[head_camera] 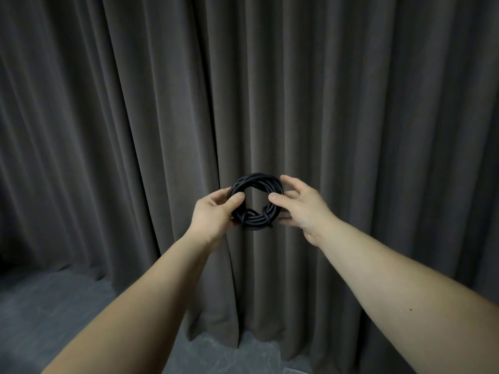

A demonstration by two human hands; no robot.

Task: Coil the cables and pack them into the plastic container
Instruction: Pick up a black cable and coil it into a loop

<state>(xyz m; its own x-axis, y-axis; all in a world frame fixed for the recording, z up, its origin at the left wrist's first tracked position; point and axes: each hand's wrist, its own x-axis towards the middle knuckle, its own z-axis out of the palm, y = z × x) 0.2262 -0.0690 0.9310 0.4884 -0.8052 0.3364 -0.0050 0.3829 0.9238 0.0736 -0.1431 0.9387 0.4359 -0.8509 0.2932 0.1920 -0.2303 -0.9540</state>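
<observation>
Grey carpeted floor [48, 306] at lower left. Both bare forearms are raised in front of a dark grey pleated curtain [135, 117]. The left hand [216, 211] grips the left side of a black cable wound into a tight ring-shaped coil [256, 182], thumb on its near face, fingers curled behind. The coil is held in the air between the hands, with wraps of cable crossing its lower arc. The right hand [299, 209] pinches the coil's right side, thumb at the inner edge, fingers loosely spread behind.
</observation>
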